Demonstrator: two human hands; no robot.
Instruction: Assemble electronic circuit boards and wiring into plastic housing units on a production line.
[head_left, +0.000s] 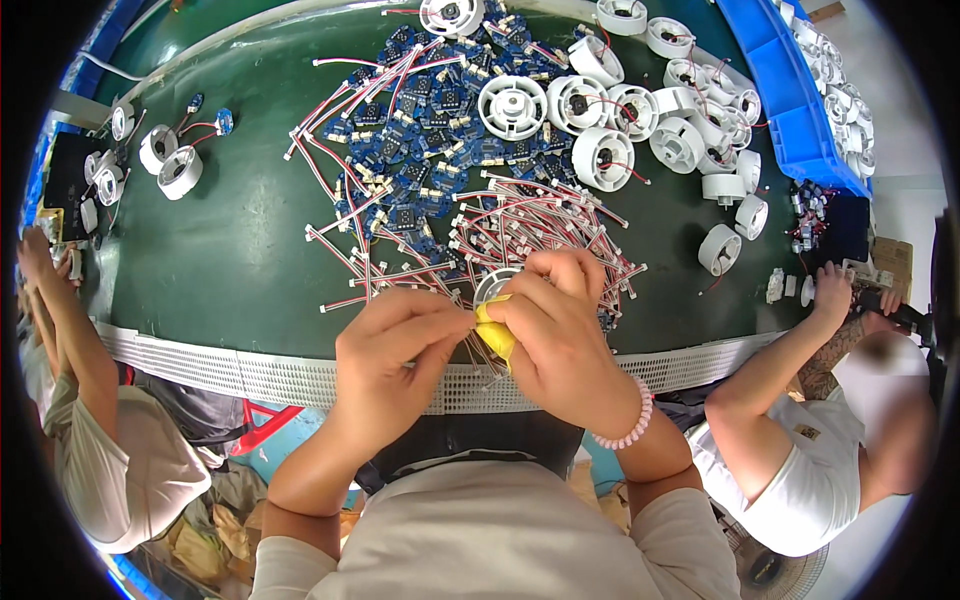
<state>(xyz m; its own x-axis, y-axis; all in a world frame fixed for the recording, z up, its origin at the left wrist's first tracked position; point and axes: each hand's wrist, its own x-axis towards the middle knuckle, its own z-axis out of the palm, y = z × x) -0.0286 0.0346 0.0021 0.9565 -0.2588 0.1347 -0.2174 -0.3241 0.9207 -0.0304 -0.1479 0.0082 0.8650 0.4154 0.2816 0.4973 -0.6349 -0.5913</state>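
Just above the table's near edge, both my hands are brought together with their fingertips almost meeting. My left hand [395, 350] is closed in a pinch, and what it holds is too small to make out. My right hand [565, 325] has its fingers curled around a bright yellow, soft-looking piece [496, 335], mostly covered by the fingers. Thin wires [482, 358] show below the fingertips. Behind the hands, a white round housing [492, 284] is partly hidden. A pile of red-and-white cables with white connectors [540, 225] lies just beyond my hands.
Blue circuit boards [420, 160] are heaped behind the cables. White round motor housings [605, 160] crowd the right, near a blue bin [790, 100]. More housings [180, 172] stand on the left. A perforated white strip [270, 375] edges the green table [235, 265]. Co-workers sit on both sides.
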